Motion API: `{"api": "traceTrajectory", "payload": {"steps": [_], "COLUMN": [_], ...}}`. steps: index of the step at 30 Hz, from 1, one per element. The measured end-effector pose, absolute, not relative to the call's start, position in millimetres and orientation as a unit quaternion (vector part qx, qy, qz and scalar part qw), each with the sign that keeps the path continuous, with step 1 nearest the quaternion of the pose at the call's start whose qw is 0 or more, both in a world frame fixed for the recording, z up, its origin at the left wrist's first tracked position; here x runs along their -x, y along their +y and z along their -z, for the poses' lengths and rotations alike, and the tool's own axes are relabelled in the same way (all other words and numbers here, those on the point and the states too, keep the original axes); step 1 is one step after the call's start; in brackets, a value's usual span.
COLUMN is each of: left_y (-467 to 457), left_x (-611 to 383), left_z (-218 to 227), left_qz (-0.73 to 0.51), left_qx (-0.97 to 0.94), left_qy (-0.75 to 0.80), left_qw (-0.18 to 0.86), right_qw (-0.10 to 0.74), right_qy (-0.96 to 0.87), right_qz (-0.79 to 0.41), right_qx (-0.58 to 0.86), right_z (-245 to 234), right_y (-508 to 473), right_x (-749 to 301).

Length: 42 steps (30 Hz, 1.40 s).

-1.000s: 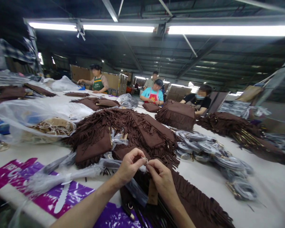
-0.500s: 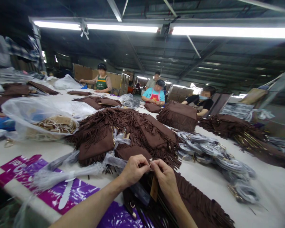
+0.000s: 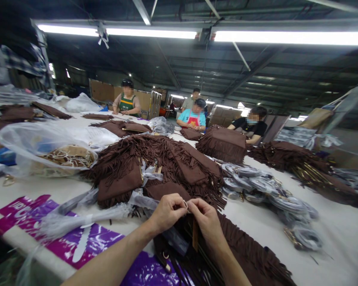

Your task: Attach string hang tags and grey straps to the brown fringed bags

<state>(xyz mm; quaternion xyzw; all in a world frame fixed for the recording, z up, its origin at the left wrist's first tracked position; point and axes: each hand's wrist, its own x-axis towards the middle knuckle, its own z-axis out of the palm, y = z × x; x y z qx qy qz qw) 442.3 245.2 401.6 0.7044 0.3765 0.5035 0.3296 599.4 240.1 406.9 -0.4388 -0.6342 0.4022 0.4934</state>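
My left hand [image 3: 168, 213] and my right hand [image 3: 208, 222] meet over a brown fringed bag [image 3: 247, 248], both closed in a pinch. Between the fingertips runs a small white string loop [image 3: 185, 205]. Below my right fingers hangs a narrow tan hang tag [image 3: 195, 235], seen nearly edge-on. The bag's zip side and a plastic-wrapped strip [image 3: 179, 242] lie under my wrists, partly hidden by them. A small gold ring [image 3: 166, 255] shows among the dark fringe.
Fringed bags [image 3: 167, 159] are heaped ahead. Coiled straps in plastic [image 3: 265, 182] lie right; a clear bag of stringed tags [image 3: 68, 157] stands left. Purple plastic [image 3: 101, 242] carries a white plastic piece [image 3: 81, 246] and clear ties [image 3: 77, 222]. Several co-workers [image 3: 193, 117] work across the table.
The white string between my fingertips now shows as an open loop. The tag has turned more edge-on. My hands have hardly moved; the view has shifted slightly.
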Motion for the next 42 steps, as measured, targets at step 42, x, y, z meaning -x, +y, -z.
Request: {"api": "traceTrajectory", "payload": {"steps": [42], "left_y": [262], "left_x": [-425], "left_z": [-395], "left_qz": [-0.492], "left_qx": [-0.288], "left_qy": [0.222], "left_qw": [0.791], "right_qw": [0.326], "right_qy": [-0.819], "right_qz": [-0.363], "right_qx": [0.301], "right_z": [-408], "right_y": [227], "right_x": [-624]}}
